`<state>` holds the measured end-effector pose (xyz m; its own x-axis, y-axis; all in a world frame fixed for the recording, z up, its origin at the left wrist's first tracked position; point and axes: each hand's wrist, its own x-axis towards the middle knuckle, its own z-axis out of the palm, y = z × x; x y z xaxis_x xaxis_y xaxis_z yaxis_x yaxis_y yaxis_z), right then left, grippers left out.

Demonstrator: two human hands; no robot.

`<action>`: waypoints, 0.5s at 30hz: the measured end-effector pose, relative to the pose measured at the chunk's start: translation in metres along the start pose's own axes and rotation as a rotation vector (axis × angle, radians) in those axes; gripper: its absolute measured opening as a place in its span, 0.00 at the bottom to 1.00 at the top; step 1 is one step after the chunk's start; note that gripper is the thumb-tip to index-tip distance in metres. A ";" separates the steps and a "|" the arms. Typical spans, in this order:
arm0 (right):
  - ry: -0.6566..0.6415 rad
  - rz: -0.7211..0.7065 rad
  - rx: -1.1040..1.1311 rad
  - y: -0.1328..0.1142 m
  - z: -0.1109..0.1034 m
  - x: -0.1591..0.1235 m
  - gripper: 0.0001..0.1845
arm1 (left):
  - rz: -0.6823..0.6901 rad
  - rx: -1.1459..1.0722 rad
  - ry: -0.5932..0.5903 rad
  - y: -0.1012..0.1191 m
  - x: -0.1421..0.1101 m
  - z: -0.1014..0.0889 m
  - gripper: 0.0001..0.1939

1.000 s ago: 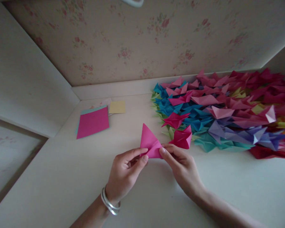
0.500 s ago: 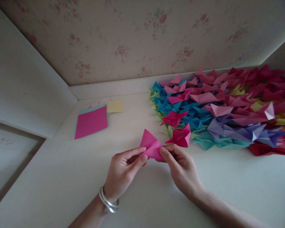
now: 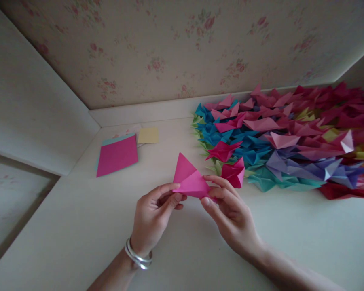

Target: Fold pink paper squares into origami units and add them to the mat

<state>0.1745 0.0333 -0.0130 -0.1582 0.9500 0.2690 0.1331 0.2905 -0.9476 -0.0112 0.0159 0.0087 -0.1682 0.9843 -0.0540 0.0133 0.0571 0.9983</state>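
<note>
Between my two hands is a pink sheet of origami paper (image 3: 190, 180), folded into a triangular shape with one point standing up at the upper left. My left hand (image 3: 156, 216) pinches its lower left corner between thumb and fingers. On the other side my right hand (image 3: 232, 214) grips the right corner, thumb in front, with the index finger along the upper right edge. Two silver bangles circle my left wrist. A finished-looking magenta origami piece (image 3: 233, 172) lies on the table just beyond my right fingers.
Many folded paper pieces (image 3: 279, 139) in pink, blue, purple, teal and yellow cover the table's back right. At the back left lie a stack of magenta and teal paper squares (image 3: 117, 155) and a small yellow square (image 3: 148, 135). A flowered wall (image 3: 170, 48) rises behind.
The pink paper has opened out wider, its point higher and further left. My right fingers have lifted and spread along its right side; my left hand has shifted slightly left.
</note>
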 end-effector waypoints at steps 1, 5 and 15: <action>-0.015 -0.024 -0.015 0.000 -0.001 0.000 0.05 | 0.000 -0.048 0.004 0.000 0.000 0.000 0.10; -0.013 -0.098 -0.043 0.003 -0.001 -0.001 0.04 | 0.006 -0.148 0.001 0.002 0.000 0.001 0.14; 0.027 -0.170 -0.062 0.005 0.000 0.001 0.05 | 0.059 -0.088 0.037 -0.002 0.002 0.002 0.07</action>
<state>0.1748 0.0358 -0.0178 -0.1573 0.8893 0.4294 0.1666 0.4525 -0.8761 -0.0095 0.0177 0.0063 -0.2061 0.9785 0.0044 -0.0617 -0.0175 0.9979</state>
